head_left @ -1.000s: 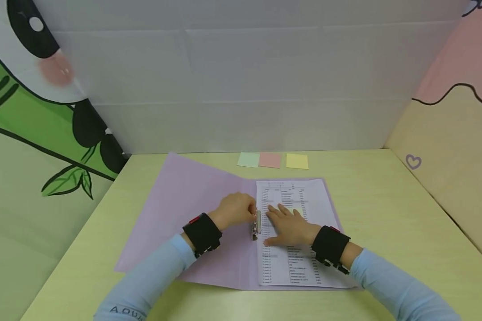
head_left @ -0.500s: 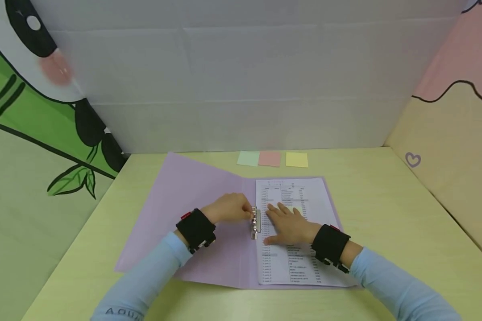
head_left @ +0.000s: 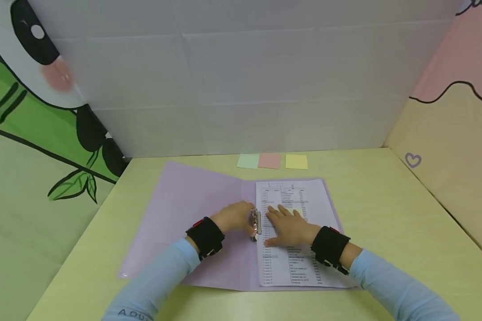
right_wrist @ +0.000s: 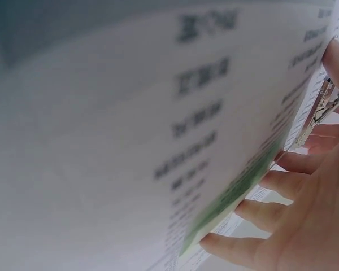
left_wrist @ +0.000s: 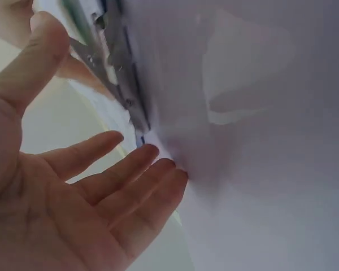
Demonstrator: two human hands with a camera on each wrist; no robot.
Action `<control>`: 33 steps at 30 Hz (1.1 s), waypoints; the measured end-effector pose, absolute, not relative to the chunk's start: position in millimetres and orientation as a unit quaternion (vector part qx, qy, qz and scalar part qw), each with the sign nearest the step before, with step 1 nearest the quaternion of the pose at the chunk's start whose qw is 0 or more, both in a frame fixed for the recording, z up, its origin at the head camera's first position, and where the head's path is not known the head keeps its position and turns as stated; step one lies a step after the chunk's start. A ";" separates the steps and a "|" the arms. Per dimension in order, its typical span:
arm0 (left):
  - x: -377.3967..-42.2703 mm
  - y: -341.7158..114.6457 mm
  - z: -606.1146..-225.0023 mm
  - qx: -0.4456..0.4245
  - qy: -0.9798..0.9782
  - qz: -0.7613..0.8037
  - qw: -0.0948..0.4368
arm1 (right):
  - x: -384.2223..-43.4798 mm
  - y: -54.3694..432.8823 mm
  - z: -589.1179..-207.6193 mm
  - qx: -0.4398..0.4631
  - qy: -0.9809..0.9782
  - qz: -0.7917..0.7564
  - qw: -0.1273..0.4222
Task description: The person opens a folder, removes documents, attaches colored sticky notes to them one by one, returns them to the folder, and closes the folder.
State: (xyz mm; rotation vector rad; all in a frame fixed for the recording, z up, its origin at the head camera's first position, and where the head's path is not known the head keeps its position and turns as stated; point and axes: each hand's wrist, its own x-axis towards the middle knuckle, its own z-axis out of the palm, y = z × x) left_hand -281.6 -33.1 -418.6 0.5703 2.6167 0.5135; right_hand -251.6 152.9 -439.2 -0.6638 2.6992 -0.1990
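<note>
A lilac folder [head_left: 184, 200] lies open on the table, with printed sheets [head_left: 287, 272] on its right side. Along the sheets' left edge runs a metal clip [head_left: 255, 225] fixed at the spine. My left hand [head_left: 234, 217] is beside this clip, thumb near its lower end and fingers near its upper end. In the left wrist view the fingers [left_wrist: 150, 197] are extended and spread, with the palm bare. My right hand [head_left: 291, 229] rests flat on the sheets, fingers spread. Under its fingertips in the right wrist view is a pale green sticky note [right_wrist: 237, 186].
Green [head_left: 247, 161], pink [head_left: 269, 161] and yellow [head_left: 296, 162] sticky notes lie in a row at the table's back edge. A grey-white panel [head_left: 241, 89] stands behind, with painted walls on both sides. The folder's left cover tilts up off the table.
My left hand, earlier curled with its fingertips at the clip's upper end, has spread its thumb down toward the lower end. The folder's left cover has sunk slightly. The right hand stays put.
</note>
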 end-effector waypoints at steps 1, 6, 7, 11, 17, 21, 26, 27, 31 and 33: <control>-280.6 -31.1 -420.3 0.206 0.940 0.179 0.205 | -251.7 153.4 -439.1 -0.235 0.953 -0.070 0.175; -276.2 -22.4 -424.6 0.211 0.948 0.148 0.189 | -252.1 155.1 -439.1 -0.242 0.952 -0.072 0.173; -275.3 -21.7 -425.1 0.212 0.950 0.138 0.186 | -252.0 154.9 -439.2 -0.243 0.952 -0.072 0.173; -272.3 -20.6 -424.3 0.214 0.956 0.109 0.171 | -251.5 153.2 -438.0 -0.243 0.952 -0.074 0.172; -270.3 -19.9 -423.2 0.214 0.958 0.103 0.162 | -251.2 152.3 -435.0 -0.244 0.952 -0.067 0.174; -269.8 -19.0 -423.1 0.211 0.959 0.100 0.160 | -251.6 153.1 -435.3 -0.245 0.951 -0.065 0.175; -270.7 -18.3 -424.2 0.212 0.960 0.093 0.158 | -253.6 154.3 -439.0 -0.241 0.953 -0.058 0.175; -271.0 -18.3 -424.7 0.212 0.960 0.092 0.157 | -253.8 154.5 -439.8 -0.241 0.953 -0.058 0.175; -270.8 -19.6 -425.2 0.212 0.960 0.095 0.156 | -254.0 154.5 -439.8 -0.244 0.952 -0.060 0.174; -270.5 -20.1 -424.8 0.210 0.960 0.098 0.158 | -254.1 154.1 -439.0 -0.246 0.952 -0.062 0.172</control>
